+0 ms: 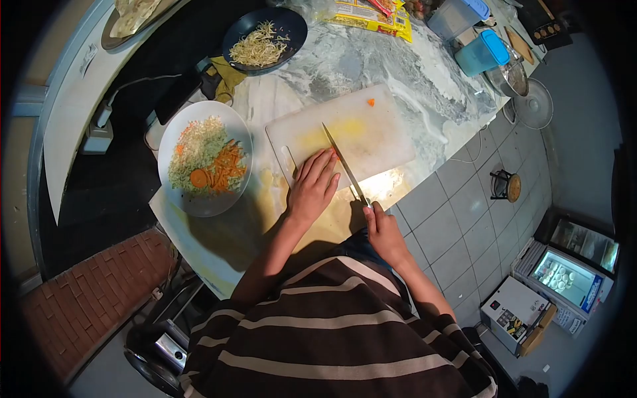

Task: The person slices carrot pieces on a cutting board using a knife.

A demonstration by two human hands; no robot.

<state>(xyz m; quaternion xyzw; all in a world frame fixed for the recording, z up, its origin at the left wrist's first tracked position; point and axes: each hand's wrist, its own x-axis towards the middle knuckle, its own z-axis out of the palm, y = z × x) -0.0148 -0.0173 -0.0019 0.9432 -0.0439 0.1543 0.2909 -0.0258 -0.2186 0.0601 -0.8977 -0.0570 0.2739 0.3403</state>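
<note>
My right hand (385, 236) is closed round the handle of a long kitchen knife (346, 159), whose blade points away from me over the white cutting board (388, 132). My left hand (313, 188) rests on the board just left of the blade, fingers bent and held together. A sliver of orange carrot (336, 154) shows at its fingertips, against the knife; most of that piece is hidden. Another small carrot bit (371, 102) lies near the board's far edge. To the left, a large white plate (199, 209) holds carrot strips (225, 169) and finely chopped pale and green vegetables (202, 142).
A dark pan (295, 30) with bean sprouts (257, 48) stands at the back, near a yellow-green cloth (229, 78). Yellow packets (371, 20) and blue-lidded containers (488, 50) sit along the counter's far side. A stool (507, 186) is on the tiled floor at right.
</note>
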